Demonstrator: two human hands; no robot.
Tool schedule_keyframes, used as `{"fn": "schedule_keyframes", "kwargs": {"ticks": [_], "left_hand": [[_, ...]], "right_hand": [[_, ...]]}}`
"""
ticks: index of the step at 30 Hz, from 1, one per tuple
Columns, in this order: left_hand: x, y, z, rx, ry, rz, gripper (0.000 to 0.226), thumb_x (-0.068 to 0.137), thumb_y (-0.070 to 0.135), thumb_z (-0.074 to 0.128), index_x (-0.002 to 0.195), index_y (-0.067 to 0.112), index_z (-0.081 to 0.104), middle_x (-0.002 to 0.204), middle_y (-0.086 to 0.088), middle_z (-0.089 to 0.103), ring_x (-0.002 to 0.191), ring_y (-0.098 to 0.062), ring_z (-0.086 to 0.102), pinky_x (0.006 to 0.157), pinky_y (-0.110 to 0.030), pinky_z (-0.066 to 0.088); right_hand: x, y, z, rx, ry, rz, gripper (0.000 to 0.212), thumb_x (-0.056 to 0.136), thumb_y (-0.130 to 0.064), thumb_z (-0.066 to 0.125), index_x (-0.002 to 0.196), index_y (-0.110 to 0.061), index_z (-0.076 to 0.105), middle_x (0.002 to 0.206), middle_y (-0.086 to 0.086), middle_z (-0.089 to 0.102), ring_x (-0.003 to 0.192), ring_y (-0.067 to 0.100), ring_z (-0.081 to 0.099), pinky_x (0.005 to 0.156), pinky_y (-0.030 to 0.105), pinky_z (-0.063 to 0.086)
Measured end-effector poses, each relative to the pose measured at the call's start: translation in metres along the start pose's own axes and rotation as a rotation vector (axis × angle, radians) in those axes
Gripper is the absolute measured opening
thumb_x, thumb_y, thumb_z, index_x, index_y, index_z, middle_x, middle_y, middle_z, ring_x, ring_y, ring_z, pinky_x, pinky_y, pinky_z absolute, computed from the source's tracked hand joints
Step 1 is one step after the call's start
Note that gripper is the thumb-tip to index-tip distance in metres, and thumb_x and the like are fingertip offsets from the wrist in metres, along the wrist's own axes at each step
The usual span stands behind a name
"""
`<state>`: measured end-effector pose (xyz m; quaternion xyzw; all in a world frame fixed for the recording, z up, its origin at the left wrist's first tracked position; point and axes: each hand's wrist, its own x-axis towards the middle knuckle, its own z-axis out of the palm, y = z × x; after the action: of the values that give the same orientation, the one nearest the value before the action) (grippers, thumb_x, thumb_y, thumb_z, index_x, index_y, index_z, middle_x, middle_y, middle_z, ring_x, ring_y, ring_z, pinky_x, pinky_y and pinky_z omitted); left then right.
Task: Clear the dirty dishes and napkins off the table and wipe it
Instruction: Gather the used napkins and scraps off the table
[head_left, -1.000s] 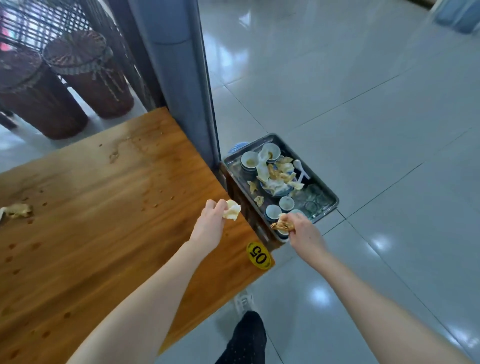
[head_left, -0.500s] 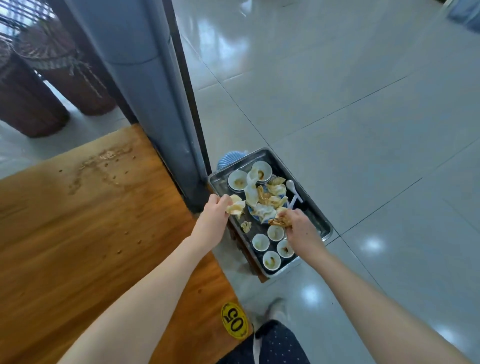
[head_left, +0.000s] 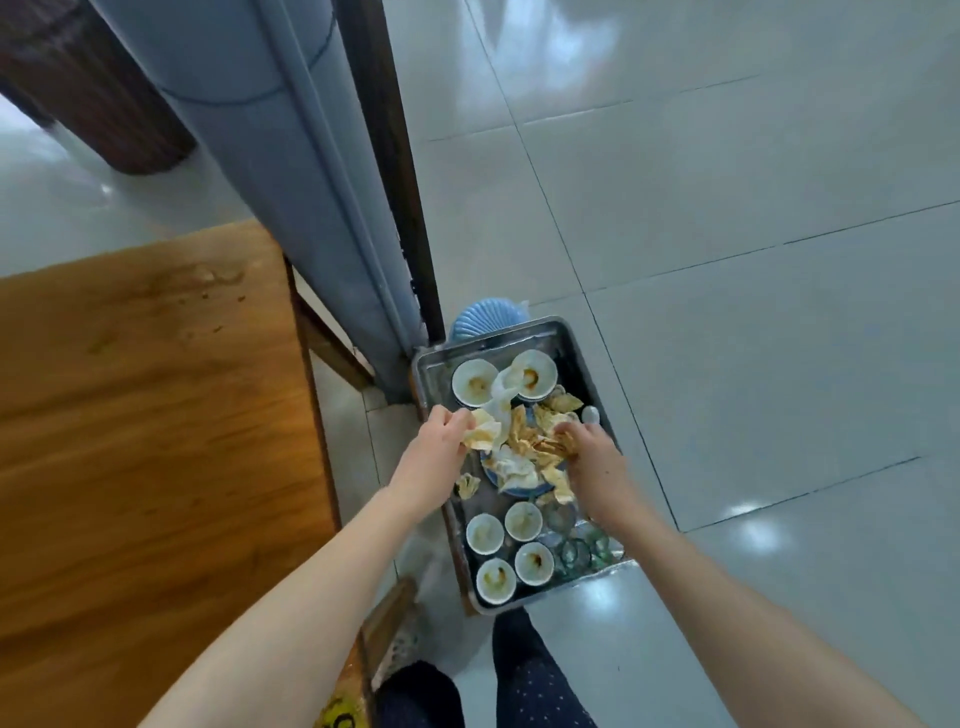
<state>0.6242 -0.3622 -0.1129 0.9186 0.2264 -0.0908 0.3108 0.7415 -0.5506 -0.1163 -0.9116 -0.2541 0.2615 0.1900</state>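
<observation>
A metal tray (head_left: 582, 343) stands to the right of the wooden table (head_left: 156, 415). It holds several small white bowls (head_left: 475, 383), glass cups (head_left: 576, 553) and a blue plate (head_left: 519, 486) heaped with stained napkins. My left hand (head_left: 434, 457) is over the tray's left rim, shut on a crumpled napkin (head_left: 483, 436). My right hand (head_left: 589, 462) is over the plate, fingers closed on a brown-stained napkin (head_left: 545, 447). A white spoon (head_left: 590, 414) peeks out beyond my right hand.
A grey pillar (head_left: 291, 182) rises between table and tray. A blue ribbed object (head_left: 483, 319) sits behind the tray. Crumbs and wet marks (head_left: 208, 280) dot the table's far corner. A dark wicker stool (head_left: 98, 88) stands at top left. Glossy floor tiles (head_left: 753, 312) spread right.
Both hands moved from the table's edge out over the tray, each still holding its napkin. My view swung right and down, so the tray is now centred and most of the table left the frame.
</observation>
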Motion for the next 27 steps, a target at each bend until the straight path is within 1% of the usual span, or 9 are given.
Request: {"fn": "schedule_keyframes", "kwargs": {"ticks": [3,6,9,12,14,18,21,24,27], "left_hand": [[0.013,0.011,0.009,-0.041,-0.013,-0.038,0.024,0.095,0.01,0.051,0.117,0.02,0.048,0.11,-0.001,0.042,0.085,-0.016,0.048,0.068,-0.028,0.041],[0.022,0.018,0.016,-0.065,-0.053,-0.051,0.024,0.095,0.009,0.052,0.116,0.019,0.051,0.112,-0.002,0.043,0.096,-0.023,0.052,0.078,-0.038,0.048],[0.029,0.024,0.02,-0.071,-0.061,-0.069,0.025,0.094,0.009,0.053,0.116,0.019,0.051,0.115,-0.002,0.044,0.097,-0.024,0.053,0.081,-0.043,0.05],[0.033,0.027,0.023,-0.091,-0.083,-0.077,0.028,0.094,0.014,0.056,0.119,0.023,0.05,0.123,0.0,0.044,0.1,-0.024,0.055,0.08,-0.042,0.05],[0.034,0.028,0.024,-0.103,-0.156,-0.094,0.041,0.092,0.02,0.061,0.13,0.027,0.047,0.137,0.003,0.04,0.108,-0.022,0.055,0.086,-0.039,0.049],[0.028,0.024,0.023,-0.086,-0.239,-0.12,0.068,0.086,0.027,0.07,0.144,0.032,0.034,0.154,0.004,0.026,0.126,-0.021,0.048,0.1,-0.04,0.045],[0.02,0.02,0.019,-0.058,-0.221,-0.153,0.072,0.086,0.03,0.07,0.146,0.033,0.03,0.156,0.003,0.024,0.132,-0.021,0.043,0.104,-0.042,0.042],[0.012,0.016,0.01,-0.034,-0.184,-0.18,0.071,0.087,0.03,0.069,0.147,0.032,0.03,0.155,0.003,0.027,0.132,-0.022,0.043,0.105,-0.042,0.041],[0.001,0.013,-0.001,-0.019,-0.132,-0.214,0.069,0.09,0.03,0.065,0.148,0.029,0.029,0.154,0.002,0.029,0.132,-0.024,0.042,0.106,-0.042,0.04]], "right_hand": [[0.014,0.013,-0.002,0.017,-0.092,-0.049,0.063,0.083,-0.005,0.067,0.137,-0.029,0.044,0.136,-0.002,0.046,0.116,0.02,0.052,0.087,0.03,0.045],[0.022,0.026,-0.004,0.008,-0.156,-0.07,0.066,0.084,-0.011,0.069,0.14,-0.03,0.039,0.143,-0.001,0.04,0.12,0.02,0.049,0.088,0.034,0.048],[0.026,0.036,-0.009,-0.016,-0.176,-0.057,0.061,0.086,-0.012,0.066,0.139,-0.028,0.041,0.14,0.0,0.042,0.111,0.018,0.052,0.085,0.035,0.051],[0.031,0.042,-0.017,-0.048,-0.181,-0.046,0.061,0.087,-0.014,0.066,0.141,-0.027,0.04,0.137,0.0,0.045,0.109,0.019,0.054,0.082,0.031,0.049],[0.035,0.043,-0.022,-0.053,-0.179,-0.046,0.061,0.088,-0.013,0.065,0.142,-0.026,0.039,0.136,0.002,0.047,0.111,0.021,0.054,0.083,0.031,0.047],[0.041,0.039,-0.032,-0.067,-0.17,-0.046,0.058,0.09,-0.014,0.062,0.142,-0.024,0.039,0.14,0.003,0.044,0.124,0.021,0.047,0.096,0.034,0.044],[0.041,0.031,-0.038,-0.073,-0.166,-0.079,0.057,0.09,-0.015,0.062,0.142,-0.026,0.04,0.14,0.002,0.045,0.123,0.021,0.047,0.096,0.036,0.046],[0.04,0.018,-0.041,-0.087,-0.173,-0.121,0.055,0.091,-0.016,0.061,0.141,-0.026,0.039,0.14,0.002,0.045,0.12,0.022,0.049,0.093,0.039,0.048],[0.038,0.002,-0.042,-0.076,-0.174,-0.164,0.056,0.091,-0.015,0.06,0.141,-0.025,0.04,0.139,0.003,0.046,0.121,0.022,0.049,0.096,0.041,0.047]]}}
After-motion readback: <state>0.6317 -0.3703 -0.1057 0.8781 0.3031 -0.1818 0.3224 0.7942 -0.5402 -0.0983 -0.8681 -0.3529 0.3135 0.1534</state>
